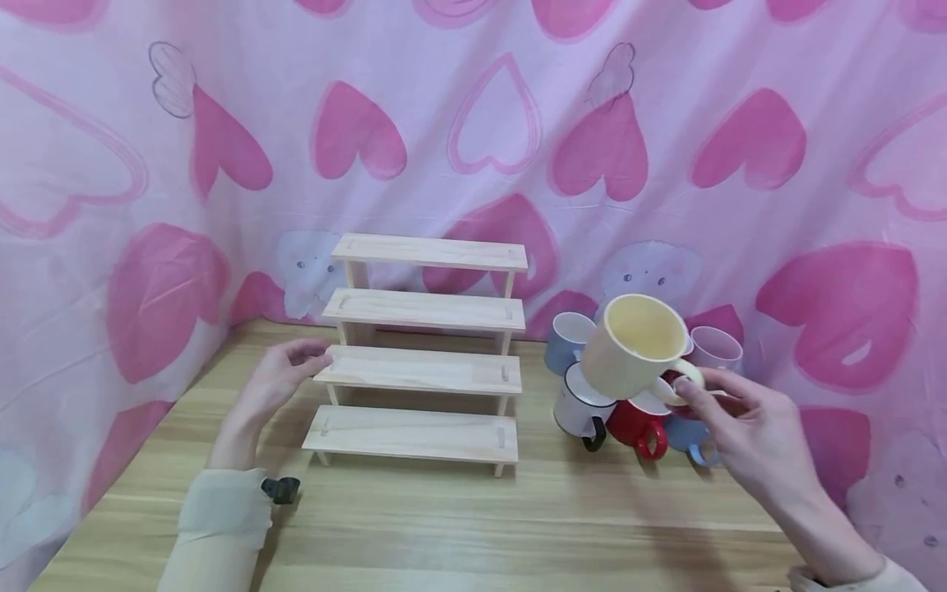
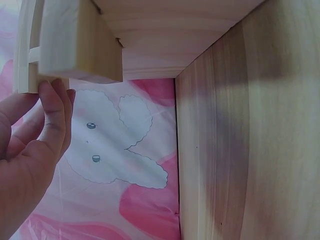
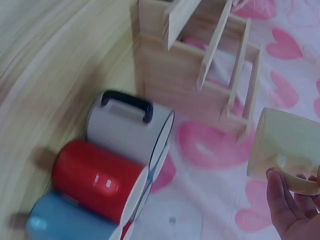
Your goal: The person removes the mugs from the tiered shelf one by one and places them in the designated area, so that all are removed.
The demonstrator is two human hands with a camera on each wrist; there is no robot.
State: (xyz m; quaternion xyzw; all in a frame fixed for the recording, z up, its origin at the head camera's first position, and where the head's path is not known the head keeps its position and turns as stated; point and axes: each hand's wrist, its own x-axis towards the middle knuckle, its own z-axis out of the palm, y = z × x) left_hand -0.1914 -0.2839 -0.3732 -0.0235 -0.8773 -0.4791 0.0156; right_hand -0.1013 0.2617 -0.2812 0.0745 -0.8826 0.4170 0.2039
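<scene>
My right hand (image 1: 762, 436) pinches the handle of a pale yellow mug (image 1: 621, 362), held in the air above a cluster of mugs and tilted a little. The right wrist view shows the same mug (image 3: 287, 145), thumb on its handle. My left hand (image 1: 277, 378) is at the left end of a light wooden tiered shelf (image 1: 422, 370), gripping the end of its second step from the bottom. From the left wrist, the fingers (image 2: 52, 115) are seen against the board's edge. No mug stands on the shelf's steps.
Below the yellow mug stand a white mug (image 1: 580, 407) with a black handle, a red mug (image 1: 629, 427) and a blue mug (image 1: 684, 436). Behind them are a light blue mug (image 1: 564, 349) and a pink mug (image 1: 715, 349). A heart-patterned curtain (image 1: 444, 189) hangs behind the wooden table (image 1: 414, 526).
</scene>
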